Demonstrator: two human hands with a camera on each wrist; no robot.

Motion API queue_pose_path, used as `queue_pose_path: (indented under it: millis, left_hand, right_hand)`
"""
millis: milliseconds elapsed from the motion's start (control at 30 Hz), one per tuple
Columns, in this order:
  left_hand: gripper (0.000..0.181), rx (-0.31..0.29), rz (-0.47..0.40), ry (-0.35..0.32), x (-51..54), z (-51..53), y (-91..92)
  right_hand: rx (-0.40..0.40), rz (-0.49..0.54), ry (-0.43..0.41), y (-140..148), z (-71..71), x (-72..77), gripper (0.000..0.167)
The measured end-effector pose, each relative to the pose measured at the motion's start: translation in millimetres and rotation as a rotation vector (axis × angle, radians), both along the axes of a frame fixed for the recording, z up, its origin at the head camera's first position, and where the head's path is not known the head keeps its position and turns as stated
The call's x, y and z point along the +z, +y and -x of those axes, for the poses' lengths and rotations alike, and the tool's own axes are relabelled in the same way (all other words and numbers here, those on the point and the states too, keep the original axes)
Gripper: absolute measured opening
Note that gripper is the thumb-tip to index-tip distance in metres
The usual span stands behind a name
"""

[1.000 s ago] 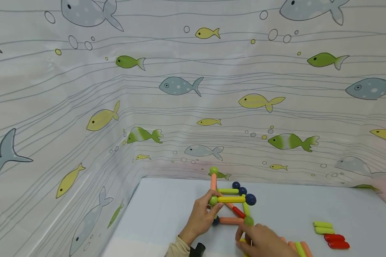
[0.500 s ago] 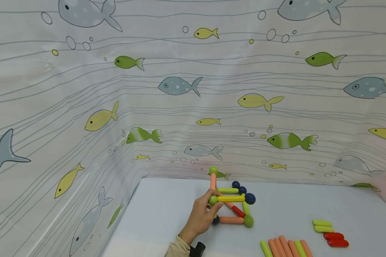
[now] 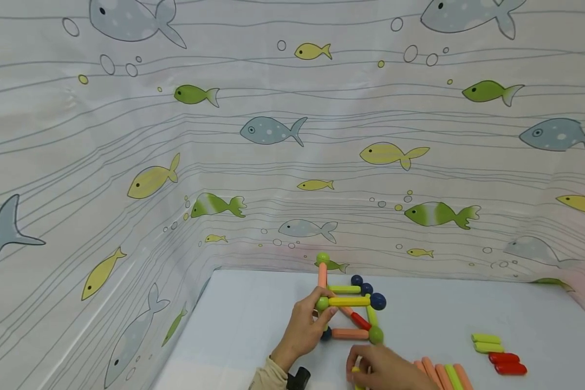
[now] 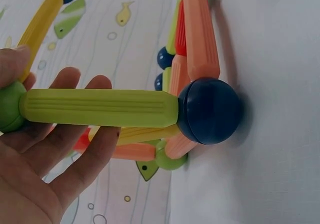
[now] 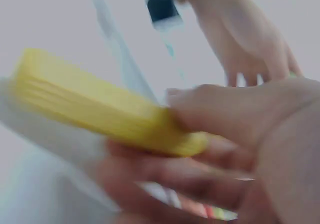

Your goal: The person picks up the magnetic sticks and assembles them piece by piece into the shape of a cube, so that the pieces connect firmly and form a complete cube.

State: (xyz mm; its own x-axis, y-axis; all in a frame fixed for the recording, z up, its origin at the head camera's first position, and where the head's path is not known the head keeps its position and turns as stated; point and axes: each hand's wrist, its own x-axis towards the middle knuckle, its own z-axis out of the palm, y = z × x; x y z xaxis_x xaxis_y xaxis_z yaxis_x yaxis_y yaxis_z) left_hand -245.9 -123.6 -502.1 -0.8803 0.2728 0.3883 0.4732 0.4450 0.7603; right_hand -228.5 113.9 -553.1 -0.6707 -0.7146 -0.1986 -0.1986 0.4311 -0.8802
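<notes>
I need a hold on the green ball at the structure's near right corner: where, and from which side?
Take the green ball by its bare right and near faces, probably coming from the right. In the head view, a salmon stick meets it from the left, while a red stick and a lime stick run down toward its top.

No lettering, label, brand, number or sign is showing legibly in any of the views.
</notes>
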Motion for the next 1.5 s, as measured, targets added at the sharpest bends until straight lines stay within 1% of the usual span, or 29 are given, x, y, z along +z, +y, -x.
queue_pose_path:
  millis: [67, 100, 167, 200, 267, 333, 400, 467, 600, 767, 833, 900, 1000, 1133, 1267, 1333, 1400, 1500]
  left_hand:
    - [0.025, -0.004, 0.001, -0.001, -0.5, 0.2, 0.0]
    - [0.026, -0.006, 0.001, -0.002, -0.6, 0.2, 0.0]
    - [0.027, -0.006, 0.001, -0.003, -0.6, 0.1, 0.0]
    - [0.027, -0.006, 0.000, -0.004, -0.3, -0.1, 0.0]
    - [0.027, -0.004, -0.001, -0.004, 0.2, -0.5, 0.0]
    - [0.025, -0.002, -0.004, -0.004, 0.7, -1.0, -0.1]
    - [0.023, -0.001, -0.007, -0.005, 1.1, -1.3, -0.4]
    - [0.022, -0.002, -0.010, -0.006, 1.3, -1.3, -0.6]
    - [0.022, -0.003, -0.015, -0.013, 1.7, -1.0, -0.6]
    - [0.021, -0.005, -0.018, -0.019, 1.3, -0.6, -0.2]
    - [0.021, -0.006, -0.019, -0.019, 1.1, -0.4, -0.2]
    - [0.022, -0.008, -0.019, -0.019, 1.2, -0.3, -0.2]
    - [0.024, -0.012, -0.019, -0.019, 1.5, -0.2, -0.3]
    - [0.022, -0.017, -0.015, -0.016, 2.0, -0.6, -0.6]
    - [0.024, -0.021, -0.009, -0.011, 2.2, -0.6, -0.4]
    - [0.025, -0.023, -0.008, -0.013, 1.8, -0.5, -0.7]
    - [0.024, -0.023, -0.005, -0.020, 1.9, -0.4, -0.9]
    - [0.024, -0.019, 0.005, -0.027, 2.5, -0.7, -1.4]
  right_hand:
    - [-0.137, 0.019, 0.040, 4.7, 2.2, 23.3, 0.016]
    - [-0.202, 0.012, 0.084, 7.6, 4.0, 31.0, 0.020]
    - [-0.348, -0.032, 0.190, 13.0, 7.0, 41.3, 0.029]
    - [-0.425, -0.048, 0.240, 15.0, 8.1, 44.6, 0.032]
    - [-0.565, -0.069, 0.335, 17.5, 10.0, 48.0, 0.031]
    - [-0.675, -0.075, 0.409, 18.1, 11.2, 49.3, 0.029]
    - [-0.746, -0.073, 0.466, 17.7, 11.5, 50.2, 0.027]
    - [-0.783, -0.077, 0.522, 17.1, 11.2, 50.3, 0.027]
    - [-0.805, -0.091, 0.626, 14.7, 10.3, 50.1, 0.028]
    - [-0.785, -0.129, 0.768, 12.4, 10.1, 48.9, 0.031]
    - [-0.776, -0.144, 0.804, 11.8, 11.0, 48.5, 0.032]
    - [-0.774, -0.152, 0.809, 11.3, 11.5, 48.6, 0.033]
    - [-0.773, -0.161, 0.769, 11.0, 12.5, 47.9, 0.034]
    - [-0.766, -0.169, 0.672, 10.9, 14.0, 45.9, 0.030]
    - [-0.746, -0.177, 0.607, 11.9, 16.3, 44.6, 0.026]
    - [-0.722, -0.182, 0.561, 15.0, 17.0, 46.3, 0.029]
    - [-0.685, -0.173, 0.483, 21.6, 18.1, 50.2, 0.035]
    - [-0.636, -0.175, 0.385, 40.8, 20.9, 58.1, 0.047]
